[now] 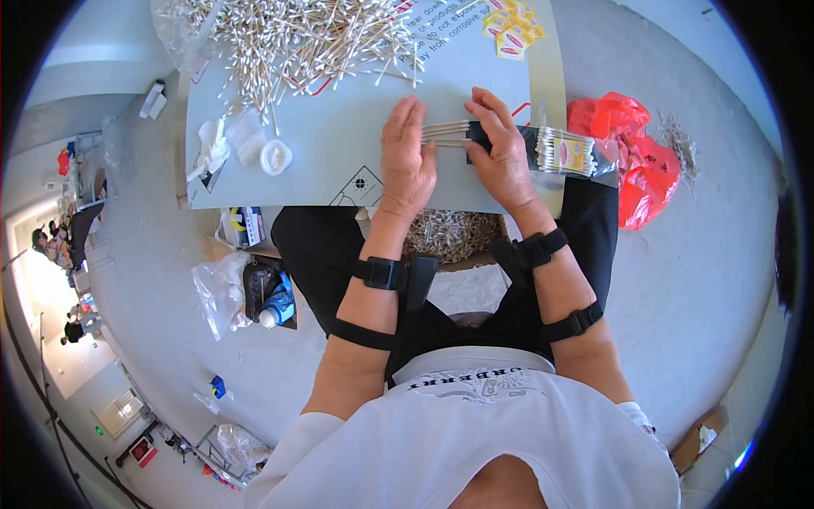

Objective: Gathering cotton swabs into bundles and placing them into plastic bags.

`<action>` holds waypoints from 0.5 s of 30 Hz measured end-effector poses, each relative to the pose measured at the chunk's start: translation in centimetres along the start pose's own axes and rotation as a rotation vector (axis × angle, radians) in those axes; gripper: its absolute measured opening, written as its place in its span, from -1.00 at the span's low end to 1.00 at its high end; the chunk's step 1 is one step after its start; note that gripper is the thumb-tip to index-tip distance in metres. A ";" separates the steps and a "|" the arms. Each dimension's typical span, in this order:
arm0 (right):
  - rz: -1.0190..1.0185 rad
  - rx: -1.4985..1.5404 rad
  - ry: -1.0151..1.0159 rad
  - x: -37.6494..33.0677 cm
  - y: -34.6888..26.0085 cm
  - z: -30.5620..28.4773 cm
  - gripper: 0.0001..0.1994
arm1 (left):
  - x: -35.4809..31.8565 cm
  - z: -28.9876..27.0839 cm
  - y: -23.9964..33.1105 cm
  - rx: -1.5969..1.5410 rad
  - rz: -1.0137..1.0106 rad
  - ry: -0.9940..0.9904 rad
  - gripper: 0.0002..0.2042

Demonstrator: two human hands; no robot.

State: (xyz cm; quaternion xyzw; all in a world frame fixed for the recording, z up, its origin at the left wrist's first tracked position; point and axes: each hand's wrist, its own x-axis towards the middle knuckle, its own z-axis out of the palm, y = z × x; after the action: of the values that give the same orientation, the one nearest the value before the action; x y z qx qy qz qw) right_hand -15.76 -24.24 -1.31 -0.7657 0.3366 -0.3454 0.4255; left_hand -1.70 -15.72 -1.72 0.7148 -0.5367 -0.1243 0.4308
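Several cotton swabs (446, 130) lie sideways between my two hands over the table's near part. My left hand (407, 161) has its fingers long and close together, with the swabs' left ends held at its thumb and fingers. My right hand (502, 157) curls its thumb and fingers round a dark bag (479, 136) where the swabs' other ends go in; its palm hides part of the bag. Just right of that hand, a clear bag of cotton swabs (549, 151) with a yellow card (574, 155) lies at the table's right edge.
A big heap of loose swabs (288, 42) covers the far left of the table (339, 136). Small yellow cards (512, 34) lie far right. A round white tub (275, 157) stands left. Below are a box of swabs (454, 233) and a red plastic bag (649, 174).
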 end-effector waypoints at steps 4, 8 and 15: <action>-0.124 -0.208 -0.044 -0.1 -0.2 -0.1 -0.50 | -0.4 -0.1 0.4 0.389 0.136 -0.161 -0.51; -0.137 -0.205 -0.047 0.0 0.1 0.1 -0.57 | -0.7 0.2 0.4 0.424 0.122 -0.161 -0.47; -0.145 -0.194 -0.037 -0.4 0.4 0.0 -0.64 | -1.8 -0.1 0.8 0.427 0.147 -0.179 -0.52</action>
State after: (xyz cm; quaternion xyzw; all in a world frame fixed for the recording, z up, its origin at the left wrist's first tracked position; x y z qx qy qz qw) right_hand -16.06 -24.12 -1.74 -0.8318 0.3046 -0.3269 0.3293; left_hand -2.92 -14.12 -1.57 0.7348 -0.6374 -0.0389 0.2284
